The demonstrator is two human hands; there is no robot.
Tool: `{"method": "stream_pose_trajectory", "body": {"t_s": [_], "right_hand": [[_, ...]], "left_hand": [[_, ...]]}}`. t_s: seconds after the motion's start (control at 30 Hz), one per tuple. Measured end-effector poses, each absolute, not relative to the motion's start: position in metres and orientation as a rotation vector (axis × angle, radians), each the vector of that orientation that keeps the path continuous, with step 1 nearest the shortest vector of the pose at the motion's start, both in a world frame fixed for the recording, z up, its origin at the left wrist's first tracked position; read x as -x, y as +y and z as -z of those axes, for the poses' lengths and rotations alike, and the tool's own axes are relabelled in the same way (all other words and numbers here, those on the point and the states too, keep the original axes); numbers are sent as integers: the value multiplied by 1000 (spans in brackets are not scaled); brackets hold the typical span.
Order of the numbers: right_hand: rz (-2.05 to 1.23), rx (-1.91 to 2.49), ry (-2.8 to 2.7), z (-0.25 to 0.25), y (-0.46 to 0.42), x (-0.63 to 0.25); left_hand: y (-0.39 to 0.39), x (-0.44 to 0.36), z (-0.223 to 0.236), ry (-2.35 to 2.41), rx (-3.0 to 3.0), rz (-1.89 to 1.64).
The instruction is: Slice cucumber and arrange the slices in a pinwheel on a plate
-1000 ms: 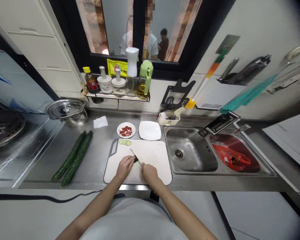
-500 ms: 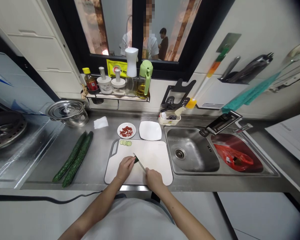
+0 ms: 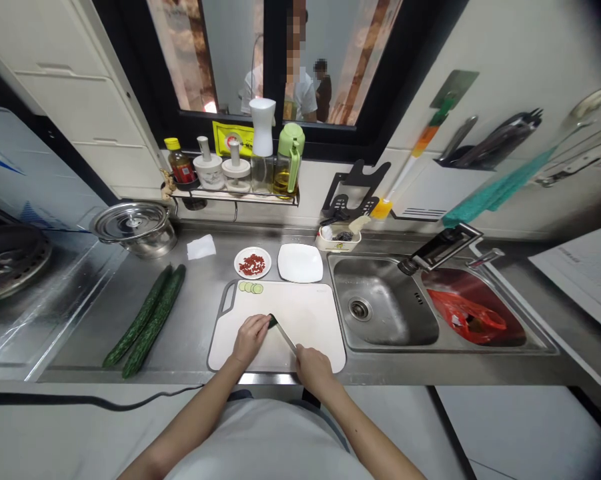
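Note:
On the white cutting board (image 3: pixel 305 313), my left hand (image 3: pixel 251 337) is closed around a short dark-green cucumber piece (image 3: pixel 272 321), mostly hidden under the fingers. My right hand (image 3: pixel 314 369) grips a knife (image 3: pixel 286 335) by its handle. The blade slants up and left, its tip end beside the cucumber piece; whether it touches is too small to tell. Several pale green cucumber slices (image 3: pixel 251 288) lie overlapping in a row at the board's upper left. Two whole cucumbers (image 3: pixel 153 320) rest side by side on the counter, left of the board.
Behind the board are a plate of chopped red pieces (image 3: pixel 253 264) and a white square plate (image 3: pixel 301 263). A steel sink (image 3: pixel 386 340) adjoins on the right, a lidded pot (image 3: pixel 150 239) stands back left. Bottles line a wall shelf (image 3: pixel 235 195). People show in the window.
My right hand has shifted slightly right and down, drawing the knife back, so its tip no longer pokes past the cucumber piece. My left hand stays nearly in place.

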State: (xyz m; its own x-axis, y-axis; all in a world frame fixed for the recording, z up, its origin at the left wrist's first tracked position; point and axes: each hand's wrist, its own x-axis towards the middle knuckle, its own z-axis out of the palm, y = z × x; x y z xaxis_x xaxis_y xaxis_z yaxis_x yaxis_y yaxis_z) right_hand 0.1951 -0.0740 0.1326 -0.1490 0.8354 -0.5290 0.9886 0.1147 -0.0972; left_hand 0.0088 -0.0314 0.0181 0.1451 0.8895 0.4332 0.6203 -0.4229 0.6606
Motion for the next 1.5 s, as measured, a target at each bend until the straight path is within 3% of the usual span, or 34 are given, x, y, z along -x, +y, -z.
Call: {"method": "stream_pose_trajectory", "body": {"t_s": [0.73,1.0,1.37,1.5], "right_hand": [[417,-1873,2061,-137,-60,-216],[297,-1943,2127,-132,-59,-226],[149,-1879,2328,-130,-60,-224],[132,-1866,2342,-126,-61,-227]], "left_hand": [[-33,-8,-30,1590,-1851,-1188],[-20,0,-59,1797,-1564,-1306],[4,-15,-109,1452,-2093,-661],[7,-18,-110,1346,-2053,-626]]}}
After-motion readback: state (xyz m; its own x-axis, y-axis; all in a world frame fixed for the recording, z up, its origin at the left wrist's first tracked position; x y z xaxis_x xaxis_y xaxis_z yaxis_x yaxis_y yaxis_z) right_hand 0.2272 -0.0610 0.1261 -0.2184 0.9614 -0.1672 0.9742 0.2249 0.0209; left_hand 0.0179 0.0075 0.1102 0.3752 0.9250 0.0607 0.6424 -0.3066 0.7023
